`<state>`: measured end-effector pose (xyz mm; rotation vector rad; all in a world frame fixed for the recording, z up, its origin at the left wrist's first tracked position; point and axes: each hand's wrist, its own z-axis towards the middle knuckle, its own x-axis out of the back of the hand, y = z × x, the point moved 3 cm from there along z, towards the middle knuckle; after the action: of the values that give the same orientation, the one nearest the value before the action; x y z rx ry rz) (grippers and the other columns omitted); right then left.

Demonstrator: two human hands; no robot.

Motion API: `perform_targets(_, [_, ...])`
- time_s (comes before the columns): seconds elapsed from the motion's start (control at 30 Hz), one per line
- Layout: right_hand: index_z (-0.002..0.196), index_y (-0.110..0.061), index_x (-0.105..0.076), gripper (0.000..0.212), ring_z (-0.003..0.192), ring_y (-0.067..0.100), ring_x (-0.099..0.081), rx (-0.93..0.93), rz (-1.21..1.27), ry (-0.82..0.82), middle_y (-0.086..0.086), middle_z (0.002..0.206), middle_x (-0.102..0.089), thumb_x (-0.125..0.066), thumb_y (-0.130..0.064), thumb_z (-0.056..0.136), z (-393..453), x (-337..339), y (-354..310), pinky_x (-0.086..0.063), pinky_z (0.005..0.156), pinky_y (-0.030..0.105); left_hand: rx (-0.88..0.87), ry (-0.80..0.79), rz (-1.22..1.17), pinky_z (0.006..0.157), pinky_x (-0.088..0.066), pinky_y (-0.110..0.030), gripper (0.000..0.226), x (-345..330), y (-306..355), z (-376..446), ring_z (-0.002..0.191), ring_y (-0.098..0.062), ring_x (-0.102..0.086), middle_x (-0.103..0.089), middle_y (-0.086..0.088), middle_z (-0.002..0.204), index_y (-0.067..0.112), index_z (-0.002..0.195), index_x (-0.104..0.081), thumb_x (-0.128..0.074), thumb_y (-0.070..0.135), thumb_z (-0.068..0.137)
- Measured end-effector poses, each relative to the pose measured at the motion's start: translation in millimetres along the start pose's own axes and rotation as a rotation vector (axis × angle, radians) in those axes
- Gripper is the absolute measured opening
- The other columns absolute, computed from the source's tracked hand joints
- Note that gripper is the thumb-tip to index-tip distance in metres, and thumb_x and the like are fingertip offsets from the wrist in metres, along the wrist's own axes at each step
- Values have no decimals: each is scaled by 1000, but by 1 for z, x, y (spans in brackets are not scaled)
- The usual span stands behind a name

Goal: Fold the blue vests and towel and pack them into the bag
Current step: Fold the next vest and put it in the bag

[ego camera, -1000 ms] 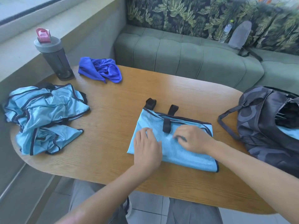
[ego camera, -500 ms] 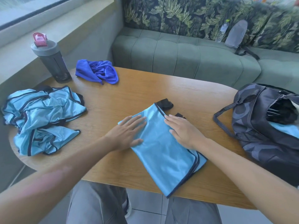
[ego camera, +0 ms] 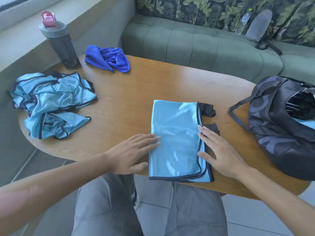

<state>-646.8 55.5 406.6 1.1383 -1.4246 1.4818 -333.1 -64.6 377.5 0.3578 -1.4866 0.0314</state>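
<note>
Folded vest (ego camera: 175, 140) lying at the near edge of the worktop (ego camera: 153, 86), flanked by the left hand (ego camera: 129, 154) and right hand (ego camera: 219, 154), fingers straight and flat, gripping nothing. Its near hem overhangs the edge; the slick fabric may slide off or unfold when lifted. Crumpled vests (ego camera: 51, 104) and towel (ego camera: 109, 58) lie unfolded on the left; the bag (ego camera: 279, 126) gapes on the right, its narrow mouth liable to catch a loose fold.

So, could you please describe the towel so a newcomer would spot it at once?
Start at the wooden table; at its far left corner stands a dark water bottle. The towel lies crumpled just right of it: deep royal blue, unlike the pale, black-trimmed vests.
</note>
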Motion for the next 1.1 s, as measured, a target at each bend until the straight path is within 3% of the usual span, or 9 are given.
perform_targets(0.07, [162,-24,-13,96,153,-2,6,59,-36,-144,-21,168,4,-39,-82,91,-11,1,-1,-13,125,31,12,-82,30,128,-6,-39,88,-3,3,-6,158,-17,2,-5,-1,172,16,164,-7,-39,67,99])
perform_targets(0.2, [160,-29,12,118,151,1,23,114,-175,-337,-19,165,24,-38,-96,76,-24,-6,-1,-4,128,36,50,-121,139,127,-10,-42,114,-9,7,-3,157,-22,-7,-14,-3,169,15,164,-3,-37,89,84])
perform_targets(0.47, [152,-22,33,134,143,10,42,108,-309,-389,-8,155,47,-44,-97,72,-49,-25,-20,20,122,32,114,81,299,111,-41,-47,86,-26,44,-2,131,-37,-45,-48,-15,139,12,158,-30,-58,54,88])
perform_targets(0.53, [155,-24,27,120,146,9,37,107,-279,-340,-9,158,42,-49,-85,84,-56,-29,-21,14,124,32,137,141,301,107,-42,-49,76,-31,56,-2,126,-41,-49,-50,-18,136,11,154,-39,-61,43,88])
perform_targets(0.6, [159,-25,14,107,151,10,27,123,-233,-261,-8,165,28,-65,-47,92,-66,-35,-20,-1,127,34,135,167,297,105,-42,-51,72,-36,63,-5,124,-43,-50,-51,-19,134,10,151,-43,-65,31,85])
perform_targets(0.73, [161,-17,-24,98,157,18,-8,156,-125,-37,0,169,-16,-67,6,75,-84,-45,-16,-20,125,37,75,207,208,104,-43,-46,67,-29,66,-18,121,-36,-51,-54,-13,131,15,147,-50,-63,19,81])
perform_targets(0.93, [146,-15,-54,66,149,18,-32,186,-80,186,1,155,-45,-58,9,84,-89,-53,-29,-30,119,38,75,65,79,96,-43,-34,79,-6,57,-17,109,-24,-48,-52,1,136,30,147,-51,-24,18,73])
perform_targets(1.0, [142,-17,-59,66,146,19,-37,186,-67,175,-2,153,-48,-66,10,82,-87,-54,-27,-30,119,34,86,45,-61,98,-40,-31,65,1,50,-13,108,-20,-47,-54,7,134,33,141,-55,-27,15,86])
perform_targets(1.1, [133,-21,-65,59,139,7,-43,136,20,171,-11,146,-53,-71,7,81,-84,-46,-23,-38,112,33,135,20,-299,93,-44,-32,37,10,37,-4,103,-16,-52,-63,9,118,27,122,-66,-37,38,102])
